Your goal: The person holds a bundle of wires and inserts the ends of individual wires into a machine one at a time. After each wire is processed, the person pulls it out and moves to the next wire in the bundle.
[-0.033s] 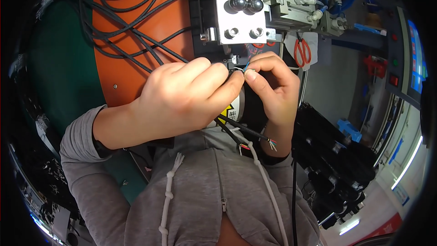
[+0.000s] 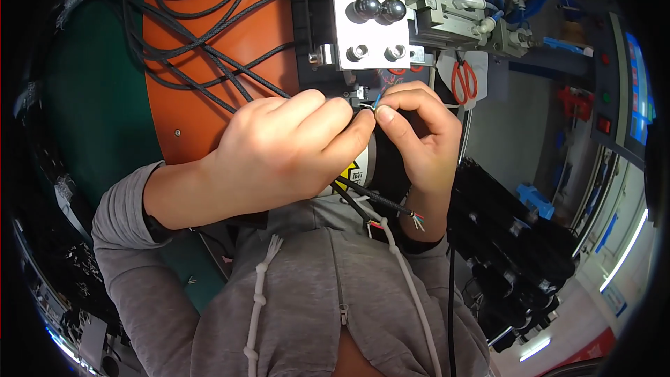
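My left hand [image 2: 283, 141] is closed, thumb and forefinger pinched at the end of thin wires, white among them. Close against it, my right hand [image 2: 424, 129] pinches a thin blue wire [image 2: 378, 100] between thumb and forefinger. Both sets of fingertips sit just below a small metal fixture [image 2: 361, 92]. What lies inside my left fist is hidden. Black braided cables [image 2: 370, 197] come out below that hand, their ends showing bare red, white and green wires [image 2: 418, 221].
A bright metal plate [image 2: 366, 31] with black knobs [image 2: 368, 7] overhangs the fixture. Several black cables [image 2: 209, 49] cross the orange surface [image 2: 178, 108] at left. Red-handled scissors [image 2: 463, 82] lie at right, near pneumatic cylinders [image 2: 453, 0] and a control panel [image 2: 614, 91].
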`<state>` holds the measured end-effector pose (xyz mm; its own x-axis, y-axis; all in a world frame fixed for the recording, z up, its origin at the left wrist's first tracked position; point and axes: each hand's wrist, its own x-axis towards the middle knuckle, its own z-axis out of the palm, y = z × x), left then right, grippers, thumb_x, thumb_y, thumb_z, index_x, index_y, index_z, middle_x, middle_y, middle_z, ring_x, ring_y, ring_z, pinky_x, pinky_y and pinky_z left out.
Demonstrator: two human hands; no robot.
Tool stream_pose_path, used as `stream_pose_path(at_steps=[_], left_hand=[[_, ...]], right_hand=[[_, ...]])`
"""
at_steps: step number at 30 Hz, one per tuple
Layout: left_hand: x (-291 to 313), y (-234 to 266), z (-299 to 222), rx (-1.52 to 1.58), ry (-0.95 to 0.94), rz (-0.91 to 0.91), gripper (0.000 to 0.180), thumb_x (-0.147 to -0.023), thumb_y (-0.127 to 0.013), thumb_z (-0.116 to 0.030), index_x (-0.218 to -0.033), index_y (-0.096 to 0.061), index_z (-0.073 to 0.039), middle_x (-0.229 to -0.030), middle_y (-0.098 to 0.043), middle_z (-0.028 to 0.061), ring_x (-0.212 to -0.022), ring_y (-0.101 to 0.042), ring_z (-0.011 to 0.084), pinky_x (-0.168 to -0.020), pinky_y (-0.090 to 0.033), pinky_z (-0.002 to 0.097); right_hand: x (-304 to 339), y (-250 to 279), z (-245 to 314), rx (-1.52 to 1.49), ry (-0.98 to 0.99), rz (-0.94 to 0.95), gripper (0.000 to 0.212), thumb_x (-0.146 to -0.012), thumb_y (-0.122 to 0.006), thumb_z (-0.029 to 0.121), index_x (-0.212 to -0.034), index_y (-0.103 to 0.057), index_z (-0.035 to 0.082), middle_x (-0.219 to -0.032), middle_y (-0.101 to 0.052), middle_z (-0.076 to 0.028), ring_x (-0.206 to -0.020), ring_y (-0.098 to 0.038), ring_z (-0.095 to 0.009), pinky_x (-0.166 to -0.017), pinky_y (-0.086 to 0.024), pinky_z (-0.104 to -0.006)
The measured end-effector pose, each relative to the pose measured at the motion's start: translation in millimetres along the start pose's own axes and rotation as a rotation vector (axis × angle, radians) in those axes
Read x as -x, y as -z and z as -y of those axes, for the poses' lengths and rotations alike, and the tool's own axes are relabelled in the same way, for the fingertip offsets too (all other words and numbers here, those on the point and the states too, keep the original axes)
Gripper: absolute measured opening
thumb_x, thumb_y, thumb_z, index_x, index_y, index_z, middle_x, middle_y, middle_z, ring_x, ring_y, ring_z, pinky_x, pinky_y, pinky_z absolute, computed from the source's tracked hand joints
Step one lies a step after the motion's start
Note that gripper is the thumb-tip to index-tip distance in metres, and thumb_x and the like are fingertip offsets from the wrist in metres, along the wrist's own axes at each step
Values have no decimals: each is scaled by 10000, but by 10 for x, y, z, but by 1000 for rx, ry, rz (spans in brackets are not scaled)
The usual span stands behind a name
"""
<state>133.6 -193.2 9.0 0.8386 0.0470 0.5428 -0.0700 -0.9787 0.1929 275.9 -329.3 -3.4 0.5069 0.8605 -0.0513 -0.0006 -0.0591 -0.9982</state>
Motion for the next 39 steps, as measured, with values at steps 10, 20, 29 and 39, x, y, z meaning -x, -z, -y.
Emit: stream_pose_path(at_steps=[10, 20, 29, 39], left_hand=[[7, 6, -136, -122, 127, 258, 337, -732, -611, -125, -1060, -675, -84, -726, -420, -12, -585, -457, 99, -436, -385, 225], [-46, -5, -80, -59, 120, 209, 346, -697, -630, -105, -1039, -676, -90, -734, -459, 4, -574, -483, 126, -443, -383, 256], [-44, -20, -6, -50, 78, 165, 270, -678, -636, -110, -943, -656, -59, -759, -516, -9, -642, -546, 107, -495, -412, 230], [-40, 193, -159, -278, 117, 322, 240, -707, -641, -101, -938, -670, -46, -750, -527, -2, -628, -570, 109, -514, -437, 244]], right_hand=[[-52, -135, -37, 688, 264, -124, 55, -744, -655, -30, -762, -605, -17, -710, -586, -85, -694, -557, -203, -653, -444, -279], [-70, -174, -309, 259, 136, -270, 68, -745, -628, -37, -742, -567, -8, -697, -539, -69, -655, -523, -175, -621, -426, -273], [-95, -217, -296, 280, 272, -297, 63, -793, -635, 0, -787, -575, -14, -711, -556, -44, -667, -524, -108, -606, -423, -246], [-55, -36, -344, -68, 57, -255, 105, -763, -698, -39, -834, -626, -8, -825, -626, -76, -744, -585, -155, -695, -448, -247]])
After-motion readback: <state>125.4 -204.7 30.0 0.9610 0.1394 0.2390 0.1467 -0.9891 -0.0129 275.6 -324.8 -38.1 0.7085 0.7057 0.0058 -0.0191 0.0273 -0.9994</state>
